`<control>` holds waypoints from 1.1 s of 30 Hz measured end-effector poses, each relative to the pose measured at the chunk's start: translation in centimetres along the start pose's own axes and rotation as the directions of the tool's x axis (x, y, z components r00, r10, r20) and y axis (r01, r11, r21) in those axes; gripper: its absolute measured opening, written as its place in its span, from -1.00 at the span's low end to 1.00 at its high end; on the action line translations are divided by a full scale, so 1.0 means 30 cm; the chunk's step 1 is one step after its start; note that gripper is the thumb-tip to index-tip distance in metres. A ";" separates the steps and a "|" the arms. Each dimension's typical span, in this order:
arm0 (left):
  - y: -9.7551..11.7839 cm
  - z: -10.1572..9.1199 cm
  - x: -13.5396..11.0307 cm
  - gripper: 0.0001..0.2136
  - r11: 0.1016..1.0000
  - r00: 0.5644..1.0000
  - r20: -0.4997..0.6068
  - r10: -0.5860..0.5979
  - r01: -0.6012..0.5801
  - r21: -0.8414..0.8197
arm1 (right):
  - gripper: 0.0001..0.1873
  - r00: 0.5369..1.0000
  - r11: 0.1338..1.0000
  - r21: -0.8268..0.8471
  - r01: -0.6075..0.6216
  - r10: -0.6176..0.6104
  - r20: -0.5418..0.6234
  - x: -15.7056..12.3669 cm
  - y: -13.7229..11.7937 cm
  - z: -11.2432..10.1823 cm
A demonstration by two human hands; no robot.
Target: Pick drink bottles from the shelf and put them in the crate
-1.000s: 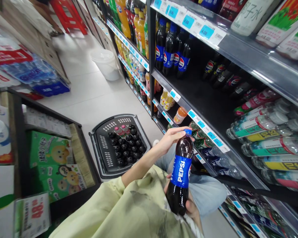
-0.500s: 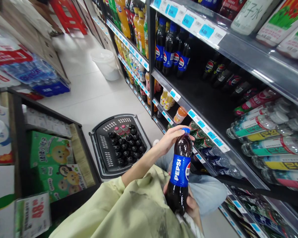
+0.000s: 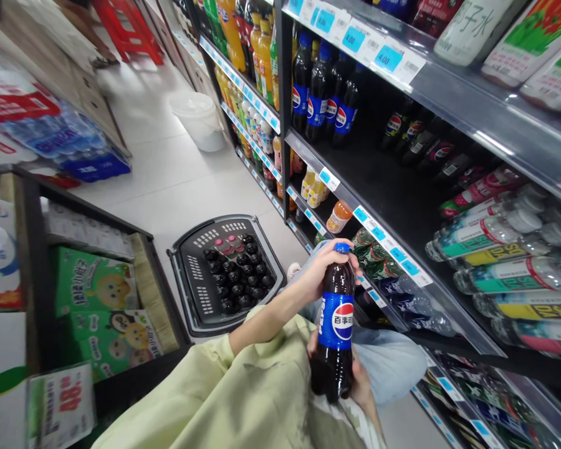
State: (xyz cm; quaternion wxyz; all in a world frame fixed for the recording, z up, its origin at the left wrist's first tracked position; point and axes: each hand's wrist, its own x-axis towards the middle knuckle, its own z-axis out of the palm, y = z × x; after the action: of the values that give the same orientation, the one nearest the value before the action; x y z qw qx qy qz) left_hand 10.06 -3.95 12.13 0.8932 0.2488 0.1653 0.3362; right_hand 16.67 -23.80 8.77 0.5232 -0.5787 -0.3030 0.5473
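Head view shows the bottle [image 3: 335, 355] turned, so its round logo [image 3: 343, 321] now faces up. Left hand [image 3: 321, 268] curls round its neck, right hand [image 3: 362, 381] grips its lower side; it is held outside the front edge of the shelf [image 3: 378, 171].

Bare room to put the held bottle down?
Shelf: bare stretch between the upright cola bottles and the clear bottles. Floor: open between basket and white bucket. Crowded: the basket, where dark-capped bottles stand close together, and the shelf's clear-bottle end.
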 end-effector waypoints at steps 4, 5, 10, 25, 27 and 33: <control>-0.004 0.016 -0.013 -0.58 0.993 0.999 -0.017 0.031 -0.033 -0.115 | -0.07 0.993 0.958 0.267 -0.103 0.084 0.081 0.022 -0.037 0.033; -0.001 0.021 -0.016 -0.57 0.989 0.999 -0.025 0.036 -0.039 -0.142 | -0.12 0.996 0.956 0.280 -0.087 0.073 0.059 0.027 -0.045 0.038; 0.014 0.031 -0.025 -0.53 0.974 0.995 -0.083 0.046 -0.063 -0.216 | -0.19 0.994 0.966 0.248 -0.068 0.045 0.098 0.041 -0.041 0.035; -0.042 -0.008 -0.018 -0.51 0.997 0.985 -0.167 0.052 -0.060 -0.042 | -0.26 0.997 0.989 0.149 -0.027 0.038 -0.074 0.000 0.051 -0.017; -0.036 -0.005 -0.027 -0.52 0.997 0.979 -0.192 0.071 -0.073 -0.004 | -0.27 0.995 0.992 0.126 -0.014 0.026 -0.093 0.005 0.044 -0.018; -0.013 -0.004 -0.057 -0.47 0.981 0.961 -0.234 0.149 -0.114 0.156 | -0.25 0.998 1.000 0.011 0.025 -0.025 -0.052 0.005 -0.015 0.003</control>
State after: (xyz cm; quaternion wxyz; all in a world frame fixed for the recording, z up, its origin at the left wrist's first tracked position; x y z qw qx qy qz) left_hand 8.98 -5.34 12.04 0.8217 0.2783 0.2806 0.4105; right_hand 16.71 -23.51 9.17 0.5411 -0.5857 -0.2933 0.5274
